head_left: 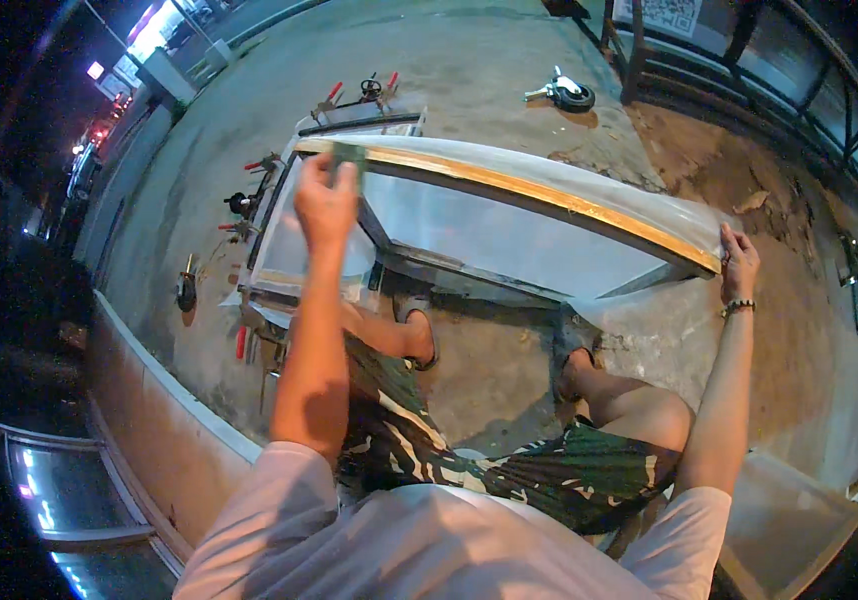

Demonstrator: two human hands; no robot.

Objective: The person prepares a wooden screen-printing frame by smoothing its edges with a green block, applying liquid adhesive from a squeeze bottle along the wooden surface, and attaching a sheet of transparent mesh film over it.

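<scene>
Working from a distance, I had a long stretch of pale wood showing between the two hands: the frame's (549, 197) upper edge ran slantwise from just past the left hand (325, 205) to the right hand (739, 258), its right end nearer the wearer. The frame was in front of the wearer's knees, above the concrete ground (479, 50), and that ground spread wide on the far side, where a caster wheel (572, 97) lay well apart from it. I had less room on the left, where clamps (263, 162) with red handles crowded the corner, a second caster lay farther out, and a low wall (164, 385) bounded the side. On the near side, the sandalled feet (419, 338) stood close below the lower bar.

My left grip was clenched around a green block (349, 163), which sat at the wood near the frame's left end. My right grip had its fingers laid at the right end; I could not tell whether they were grasping it or only steadying it.

The top strip looked yellow-orange and slightly streaked, with a dark face along its near side. A cloudy, see-through sheet (589, 182) bulged behind it, and a pale bluish panel (509, 235) showed below, inside darker bars
</scene>
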